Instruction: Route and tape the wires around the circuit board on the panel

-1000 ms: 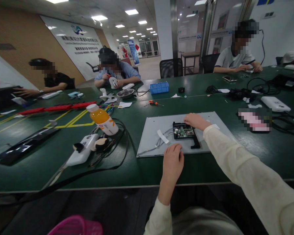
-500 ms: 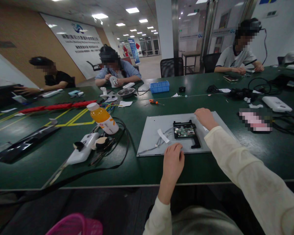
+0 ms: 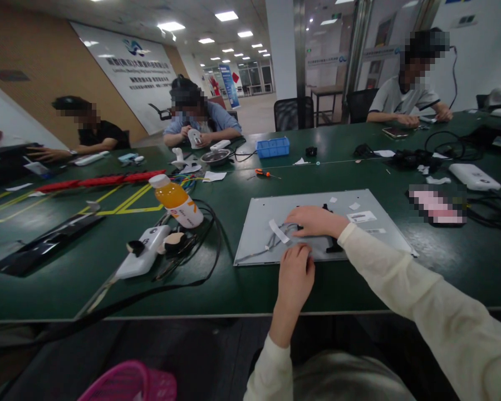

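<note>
A grey metal panel (image 3: 261,223) lies flat on the green table in front of me. My right hand (image 3: 315,221) is over the circuit board in its black frame and hides most of it; its bent fingers reach the grey cable (image 3: 271,240) at the board's left side. Whether they pinch the cable is too small to tell. The black frame's lower arm (image 3: 333,245) shows below my right wrist. My left hand (image 3: 295,264) rests at the panel's near edge, fingers curled together, and what they hold, if anything, is hidden.
Left of the panel are an orange drink bottle (image 3: 177,203), a white power bank (image 3: 144,253) and black cables. Beyond it lie an orange screwdriver (image 3: 267,174) and a blue basket (image 3: 272,147). A pink phone (image 3: 436,205) is at the right. People sit across the table.
My right hand has moved left from the panel's far edge to over the circuit board, uncovering white labels on the panel. My left hand has stayed in place.
</note>
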{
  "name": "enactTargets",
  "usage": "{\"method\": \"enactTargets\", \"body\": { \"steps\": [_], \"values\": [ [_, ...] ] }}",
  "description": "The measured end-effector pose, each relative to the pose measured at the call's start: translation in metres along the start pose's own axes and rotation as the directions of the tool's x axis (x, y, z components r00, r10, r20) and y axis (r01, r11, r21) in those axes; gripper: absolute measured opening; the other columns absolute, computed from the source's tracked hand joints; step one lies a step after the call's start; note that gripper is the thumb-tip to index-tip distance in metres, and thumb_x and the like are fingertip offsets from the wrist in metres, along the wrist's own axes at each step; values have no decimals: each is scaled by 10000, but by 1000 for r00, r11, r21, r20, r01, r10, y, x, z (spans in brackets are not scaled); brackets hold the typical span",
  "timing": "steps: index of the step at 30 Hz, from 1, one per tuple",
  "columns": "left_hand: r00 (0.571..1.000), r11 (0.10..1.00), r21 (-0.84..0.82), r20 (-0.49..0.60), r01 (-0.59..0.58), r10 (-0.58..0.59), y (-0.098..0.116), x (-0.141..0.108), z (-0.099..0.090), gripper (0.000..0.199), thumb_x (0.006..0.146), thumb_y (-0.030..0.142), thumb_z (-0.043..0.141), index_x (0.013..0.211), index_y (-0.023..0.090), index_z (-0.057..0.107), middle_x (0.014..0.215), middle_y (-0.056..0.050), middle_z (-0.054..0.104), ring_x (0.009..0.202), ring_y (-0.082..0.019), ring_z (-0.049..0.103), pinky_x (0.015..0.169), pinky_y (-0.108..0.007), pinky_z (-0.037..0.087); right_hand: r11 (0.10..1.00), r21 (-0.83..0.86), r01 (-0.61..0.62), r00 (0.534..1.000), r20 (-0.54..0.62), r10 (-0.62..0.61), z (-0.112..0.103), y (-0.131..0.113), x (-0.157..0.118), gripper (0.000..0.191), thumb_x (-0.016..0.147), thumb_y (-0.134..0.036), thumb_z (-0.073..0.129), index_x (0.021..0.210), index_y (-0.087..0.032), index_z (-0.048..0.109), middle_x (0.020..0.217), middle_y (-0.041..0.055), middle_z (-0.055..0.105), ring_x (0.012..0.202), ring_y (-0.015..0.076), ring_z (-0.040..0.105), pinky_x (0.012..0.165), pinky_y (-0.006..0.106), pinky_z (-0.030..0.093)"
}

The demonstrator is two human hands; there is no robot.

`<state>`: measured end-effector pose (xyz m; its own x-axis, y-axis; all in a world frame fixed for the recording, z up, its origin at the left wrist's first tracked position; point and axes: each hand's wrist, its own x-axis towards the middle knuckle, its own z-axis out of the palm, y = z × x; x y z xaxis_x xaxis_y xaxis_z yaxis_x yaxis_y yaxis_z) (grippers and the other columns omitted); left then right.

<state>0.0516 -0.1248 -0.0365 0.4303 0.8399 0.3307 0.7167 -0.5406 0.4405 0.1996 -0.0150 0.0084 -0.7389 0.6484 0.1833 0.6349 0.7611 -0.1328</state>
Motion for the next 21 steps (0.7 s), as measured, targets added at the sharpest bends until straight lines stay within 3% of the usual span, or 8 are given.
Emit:
{"method": "enactTargets", "body": {
  "steps": [4, 9, 12, 14, 18, 21],
  "values": [
    [1000, 1000, -1, -20, 2, -2, -2, 0, 3, 222, 838, 109, 467, 1020, 200, 557, 1090, -68, 588, 1040, -206, 541, 955, -425, 407, 982, -134, 134, 988, 101, -121, 11, -23, 13, 210, 836, -281, 587, 968, -124, 633, 990, 125, 651, 964, 226, 603, 822, 328, 435],
    [1000, 1000, -4, -24, 10, -10, -2, -1, 3, 233, 833, 98, 463, 1017, 204, 559, 1072, -63, 595, 1025, -204, 548, 941, -419, 418, 955, -248, 161, 981, 146, -128, 18, -26, 18, 126, 827, -70, 528, 906, -102, 621, 921, 128, 660, 904, 218, 618, 771, 310, 428],
    [1000, 1000, -9, -20, 9, -10, -1, -1, 2, 243, 837, 97, 457, 1032, 207, 553, 1086, -56, 595, 1045, -202, 536, 954, -410, 410, 966, -250, 71, 997, 53, -59, 7, -22, 20, 119, 849, -97, 520, 915, -111, 618, 928, 126, 658, 902, 212, 609, 775, 306, 410],
    [1000, 1000, -10, -16, 10, -10, -1, -1, 2, 250, 844, 100, 447, 1045, 207, 548, 1093, -52, 594, 1049, -201, 532, 959, -405, 405, 970, -238, -45, 997, -79, 27, -5, -18, 23, 138, 879, -128, 491, 927, -116, 620, 947, 125, 654, 909, 205, 596, 794, 306, 390],
    [1000, 1000, -11, -4, 8, -8, 0, 0, 1, 261, 855, 105, 430, 1066, 210, 541, 1101, -45, 593, 1049, -197, 529, 956, -393, 404, 953, -196, -232, 931, -328, 159, -20, -14, 39, 224, 925, -156, 406, 993, -118, 616, 996, 124, 644, 957, 202, 569, 826, 307, 362],
    [1000, 1000, -12, 1, 9, -9, 0, 0, 0, 258, 861, 112, 424, 1072, 206, 539, 1117, -50, 590, 1051, -199, 530, 959, -396, 403, 947, -205, -247, 935, -307, 177, -13, -16, 55, 230, 918, -136, 402, 981, -109, 622, 991, 135, 645, 959, 208, 566, 825, 315, 365]
  ]
}}
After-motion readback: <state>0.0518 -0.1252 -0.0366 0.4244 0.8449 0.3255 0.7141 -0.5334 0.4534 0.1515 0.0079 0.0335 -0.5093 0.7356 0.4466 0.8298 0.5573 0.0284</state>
